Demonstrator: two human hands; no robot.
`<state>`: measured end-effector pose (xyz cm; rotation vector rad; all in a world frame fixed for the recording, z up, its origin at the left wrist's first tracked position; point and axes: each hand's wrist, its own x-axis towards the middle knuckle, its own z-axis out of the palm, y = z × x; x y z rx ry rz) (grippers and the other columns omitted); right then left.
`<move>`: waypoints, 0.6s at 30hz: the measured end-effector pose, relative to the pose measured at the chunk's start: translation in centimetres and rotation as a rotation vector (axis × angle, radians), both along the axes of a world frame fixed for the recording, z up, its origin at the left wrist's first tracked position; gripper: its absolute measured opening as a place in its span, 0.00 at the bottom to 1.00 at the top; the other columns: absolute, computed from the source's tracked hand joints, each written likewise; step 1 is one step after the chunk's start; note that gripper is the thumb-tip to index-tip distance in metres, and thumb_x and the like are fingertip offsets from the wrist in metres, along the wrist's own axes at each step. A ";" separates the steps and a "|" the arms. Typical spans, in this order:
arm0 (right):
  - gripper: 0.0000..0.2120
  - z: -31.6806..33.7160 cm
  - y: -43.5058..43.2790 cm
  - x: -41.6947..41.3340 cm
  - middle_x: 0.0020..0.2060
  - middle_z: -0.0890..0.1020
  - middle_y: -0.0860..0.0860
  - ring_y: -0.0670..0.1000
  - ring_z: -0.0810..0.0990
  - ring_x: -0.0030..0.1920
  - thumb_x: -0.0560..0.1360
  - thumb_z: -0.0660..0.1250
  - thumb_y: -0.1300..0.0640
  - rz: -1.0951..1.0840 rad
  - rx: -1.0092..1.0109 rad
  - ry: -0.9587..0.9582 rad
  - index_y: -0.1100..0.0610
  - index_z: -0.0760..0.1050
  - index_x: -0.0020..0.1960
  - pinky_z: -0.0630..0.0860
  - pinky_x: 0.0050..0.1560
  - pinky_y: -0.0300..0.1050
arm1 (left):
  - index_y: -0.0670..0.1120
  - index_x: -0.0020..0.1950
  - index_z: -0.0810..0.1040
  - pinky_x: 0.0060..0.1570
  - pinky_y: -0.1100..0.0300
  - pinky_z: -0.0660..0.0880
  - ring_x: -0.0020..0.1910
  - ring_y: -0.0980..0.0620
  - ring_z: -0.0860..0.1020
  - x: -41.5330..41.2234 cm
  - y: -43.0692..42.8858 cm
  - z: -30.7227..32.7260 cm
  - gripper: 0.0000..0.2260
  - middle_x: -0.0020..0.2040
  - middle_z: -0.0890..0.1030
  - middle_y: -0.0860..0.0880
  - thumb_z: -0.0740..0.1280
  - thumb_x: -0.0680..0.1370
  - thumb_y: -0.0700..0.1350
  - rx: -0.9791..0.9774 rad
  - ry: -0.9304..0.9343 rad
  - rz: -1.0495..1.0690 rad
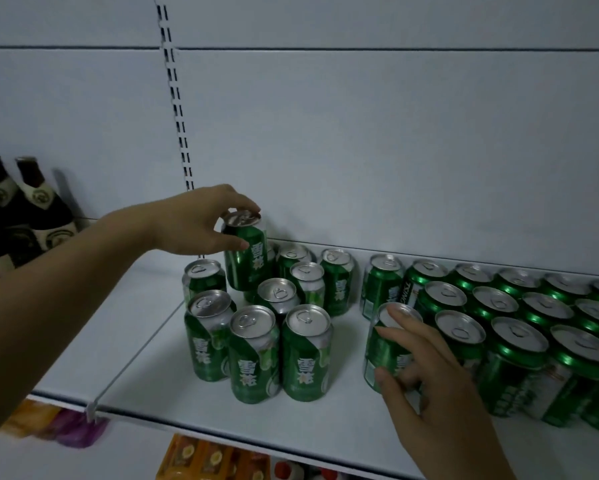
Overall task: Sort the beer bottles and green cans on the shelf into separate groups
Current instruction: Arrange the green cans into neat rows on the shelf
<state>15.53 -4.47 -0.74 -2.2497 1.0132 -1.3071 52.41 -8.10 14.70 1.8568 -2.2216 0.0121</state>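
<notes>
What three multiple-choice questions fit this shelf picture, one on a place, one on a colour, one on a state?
1. Where do the bottles stand?
A. far left
B. far right
C. front edge

2. What colour are the sides of the cans?
A. red
B. green
C. blue

3. How is the can in the left hand?
A. lying flat
B. crushed
C. lifted above the others

Answers: A, they show at the left edge; B, every side is green; C, the hand grips its top and it hangs above the standing ones.
</notes>
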 end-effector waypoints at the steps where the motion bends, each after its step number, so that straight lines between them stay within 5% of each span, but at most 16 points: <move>1: 0.26 0.0 0.0 -0.1 0.71 0.70 0.31 0.40 0.79 0.31 0.72 0.75 0.62 0.003 0.005 -0.003 0.36 0.73 0.61 0.72 0.45 0.27 | 0.57 0.73 0.72 0.62 0.51 0.76 0.59 0.52 0.77 -0.1 -0.3 -0.6 0.27 0.62 0.74 0.54 0.74 0.76 0.56 0.008 -0.002 -0.001; 18: 0.26 -0.4 0.7 -1.3 0.72 0.70 0.34 0.37 0.79 0.35 0.72 0.77 0.63 -0.035 0.013 0.039 0.39 0.76 0.61 0.70 0.39 0.24 | 0.64 0.62 0.76 0.54 0.62 0.75 0.56 0.63 0.76 -0.3 -2.0 -5.9 0.27 0.59 0.76 0.63 0.81 0.66 0.59 0.131 0.066 -0.028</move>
